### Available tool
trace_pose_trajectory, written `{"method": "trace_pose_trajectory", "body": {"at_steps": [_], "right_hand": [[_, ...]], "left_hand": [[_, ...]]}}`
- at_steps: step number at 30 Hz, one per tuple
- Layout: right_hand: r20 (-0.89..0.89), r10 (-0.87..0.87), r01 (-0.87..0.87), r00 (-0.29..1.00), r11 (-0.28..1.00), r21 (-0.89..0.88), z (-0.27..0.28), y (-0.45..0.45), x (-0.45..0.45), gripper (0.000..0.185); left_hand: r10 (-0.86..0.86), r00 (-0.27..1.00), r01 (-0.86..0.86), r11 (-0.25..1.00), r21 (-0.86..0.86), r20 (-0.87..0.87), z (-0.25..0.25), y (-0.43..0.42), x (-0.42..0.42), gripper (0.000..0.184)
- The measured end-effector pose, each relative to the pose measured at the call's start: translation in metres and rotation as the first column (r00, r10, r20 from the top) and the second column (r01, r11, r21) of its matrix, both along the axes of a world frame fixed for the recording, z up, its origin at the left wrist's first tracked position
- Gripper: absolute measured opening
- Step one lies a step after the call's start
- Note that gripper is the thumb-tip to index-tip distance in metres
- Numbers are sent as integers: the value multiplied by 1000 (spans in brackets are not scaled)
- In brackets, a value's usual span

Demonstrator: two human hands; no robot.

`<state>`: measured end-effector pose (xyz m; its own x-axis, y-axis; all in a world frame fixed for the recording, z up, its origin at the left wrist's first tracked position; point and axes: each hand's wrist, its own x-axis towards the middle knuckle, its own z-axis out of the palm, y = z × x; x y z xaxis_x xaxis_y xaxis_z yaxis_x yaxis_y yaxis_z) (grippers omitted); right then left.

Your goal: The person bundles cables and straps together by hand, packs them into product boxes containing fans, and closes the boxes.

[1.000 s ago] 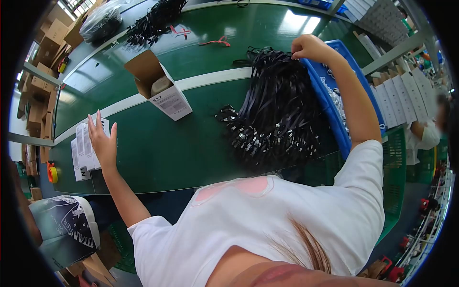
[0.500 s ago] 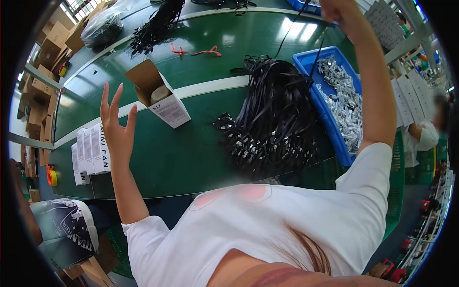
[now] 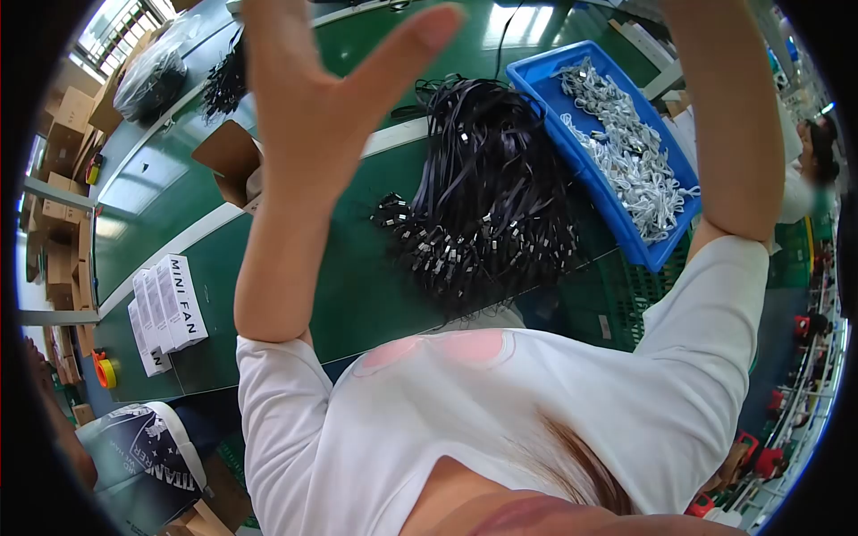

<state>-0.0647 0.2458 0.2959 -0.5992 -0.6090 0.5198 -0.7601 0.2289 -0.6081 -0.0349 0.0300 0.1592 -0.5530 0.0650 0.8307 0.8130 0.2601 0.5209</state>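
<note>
My left hand (image 3: 313,107) is raised close to the camera, its thumb stretched out to the side; the fingers run out of the top of the view. Nothing shows in it. My right arm reaches up at the right edge, with the hand itself beyond the frame. Between my arms lies a heap of black lanyards (image 3: 487,170) with metal clips at the near end. One black strap (image 3: 507,40) runs from the heap up out of view. An open white carton (image 3: 234,161) with brown flaps is partly hidden behind my left forearm.
A blue tray (image 3: 617,228) of white cords (image 3: 626,143) stands right of the lanyards. White MINI FAN boxes (image 3: 170,304) and a yellow tape roll (image 3: 105,371) sit at the left. More black lanyards (image 3: 225,82) and a plastic bag (image 3: 154,80) lie farther back. Another person's clothing (image 3: 147,451) shows lower left.
My left hand has risen and moved right, nearer the camera, now covering part of the carton. My right hand, earlier a closed fist with black straps, has gone out of the top.
</note>
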Motion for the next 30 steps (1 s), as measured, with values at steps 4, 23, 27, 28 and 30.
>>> {"method": "trace_pose_trajectory", "body": {"at_steps": [4,23,27,28,30], "right_hand": [[57,214,-203,975,967,-152,-1,4,21,26],[127,-791,594,599,545,591,-308,196,-40,24],[222,-798,704,560,600,380,-299,203,-36,21],[340,-762,683,551,646,341,-300,204,-36,21],[560,-648,642,516,725,248,-304,203,-34,20]], "left_hand": [[-756,597,689,655,311,270,-24,51,10,64],[-304,904,258,949,182,300,-92,-14,43,26],[-631,528,318,767,557,568,-97,-3,61,27],[-624,519,312,775,550,584,-101,-1,59,26],[-605,500,296,792,534,620,-109,1,59,25]]}}
